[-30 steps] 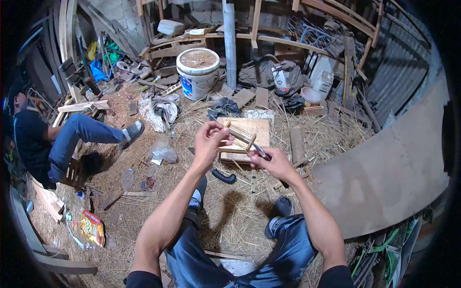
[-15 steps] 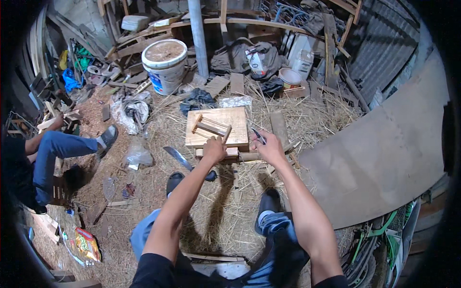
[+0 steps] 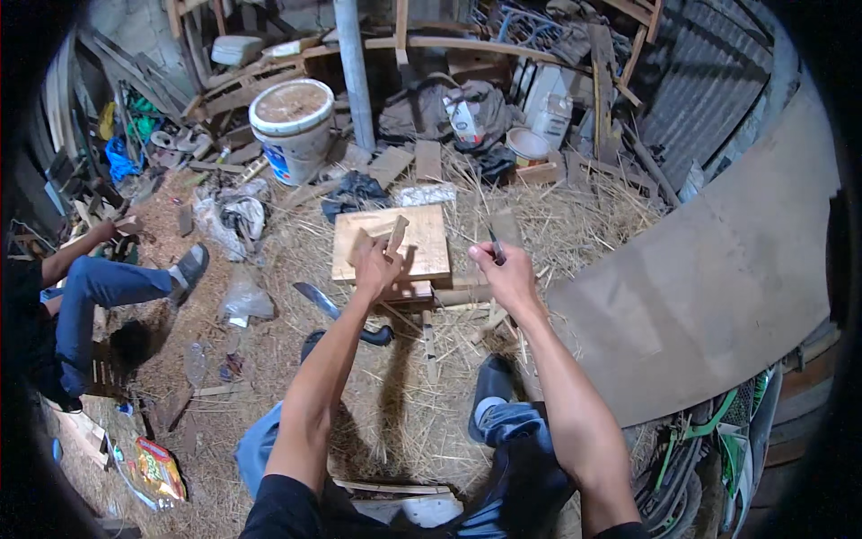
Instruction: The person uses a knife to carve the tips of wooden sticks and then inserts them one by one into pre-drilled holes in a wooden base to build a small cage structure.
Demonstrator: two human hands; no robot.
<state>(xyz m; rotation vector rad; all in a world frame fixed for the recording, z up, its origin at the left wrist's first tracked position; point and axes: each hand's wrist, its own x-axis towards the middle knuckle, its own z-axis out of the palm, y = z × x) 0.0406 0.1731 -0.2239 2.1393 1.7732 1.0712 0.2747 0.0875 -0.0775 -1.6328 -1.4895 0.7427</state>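
The square wooden board (image 3: 391, 242) lies flat on the straw floor (image 3: 269, 359); just above it the left hand (image 3: 377, 267) grips a small wooden piece (image 3: 392, 235), while the right hand (image 3: 505, 274) pinches a thin dark tool (image 3: 495, 244) — best steadied against the board, strokes kept short.

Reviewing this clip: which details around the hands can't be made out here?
- Head view: left hand covers the lower end of the small wood piece, so its full shape is unclear.
- Head view: thin dark tool in the right hand is too small to identify.
- Head view: underside of the wooden board is hidden.
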